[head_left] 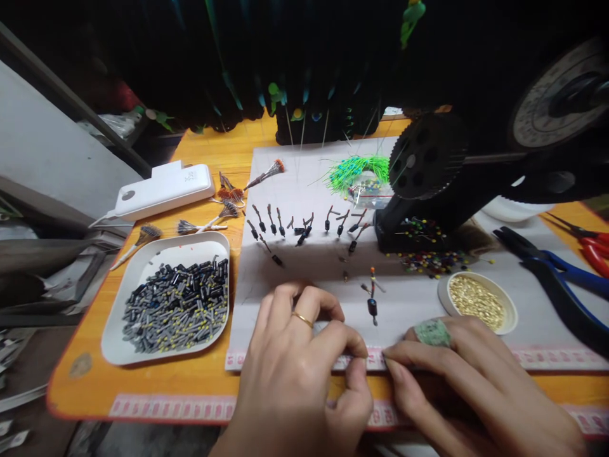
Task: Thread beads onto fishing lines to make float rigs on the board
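- The left hand (297,368) and right hand (469,381) meet fingertip to fingertip at the near edge of the white mat (314,254); both are pinched nearly closed, but whatever they hold is too small to make out.
- A gold ring sits on the left hand, a green wrap (432,332) on a right finger.
- Just beyond the fingertips lies a small beaded piece (372,298) on the mat.
- A bowl of gold beads (477,302) stands near the right hand.
- A white tray of dark tubes (169,297) lies to the left on the orange table (209,149).
- Blue-handled pliers (552,273) rest at far right.
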Motion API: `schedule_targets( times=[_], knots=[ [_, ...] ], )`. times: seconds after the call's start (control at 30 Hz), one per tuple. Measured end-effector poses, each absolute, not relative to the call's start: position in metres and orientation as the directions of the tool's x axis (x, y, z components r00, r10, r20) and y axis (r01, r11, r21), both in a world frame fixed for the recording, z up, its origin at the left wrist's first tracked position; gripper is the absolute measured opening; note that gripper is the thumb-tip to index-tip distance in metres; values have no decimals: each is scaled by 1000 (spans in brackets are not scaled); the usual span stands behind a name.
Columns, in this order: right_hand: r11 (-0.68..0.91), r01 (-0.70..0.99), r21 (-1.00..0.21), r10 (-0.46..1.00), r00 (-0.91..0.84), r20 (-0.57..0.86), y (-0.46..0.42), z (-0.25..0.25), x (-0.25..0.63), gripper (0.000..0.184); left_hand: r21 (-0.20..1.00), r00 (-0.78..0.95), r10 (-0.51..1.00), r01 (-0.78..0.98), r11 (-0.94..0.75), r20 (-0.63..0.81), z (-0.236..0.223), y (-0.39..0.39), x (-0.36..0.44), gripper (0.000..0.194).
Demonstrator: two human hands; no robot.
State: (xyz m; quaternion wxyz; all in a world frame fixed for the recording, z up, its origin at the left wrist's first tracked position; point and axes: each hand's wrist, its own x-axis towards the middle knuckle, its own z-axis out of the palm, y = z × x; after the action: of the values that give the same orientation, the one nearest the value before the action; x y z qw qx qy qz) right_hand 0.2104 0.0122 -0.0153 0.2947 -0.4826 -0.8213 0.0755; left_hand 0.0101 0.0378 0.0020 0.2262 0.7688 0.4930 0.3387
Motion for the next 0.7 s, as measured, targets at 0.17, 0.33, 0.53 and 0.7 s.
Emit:
schedule_targets(
  times=[0.17,0.33,0.53,0.7],
  knots=[
    [506,760,-407,849,-357,389,9,-16,216,17,668,267,904,610,-427,334,0,38,11,15],
    [483,791,-375,854,-331,401,9,-11,217,14,642,256,893,624,-446,371,-1,37,12,17],
    [483,801,-355,852,-337,400,3,-12,218,17,638,267,894,629,-444,360,-1,38,12,17],
    [521,793,-317,832,-387,397,3,-12,225,18,627,270,890,635,-452,368,-1,38,12,18]
  ],
)
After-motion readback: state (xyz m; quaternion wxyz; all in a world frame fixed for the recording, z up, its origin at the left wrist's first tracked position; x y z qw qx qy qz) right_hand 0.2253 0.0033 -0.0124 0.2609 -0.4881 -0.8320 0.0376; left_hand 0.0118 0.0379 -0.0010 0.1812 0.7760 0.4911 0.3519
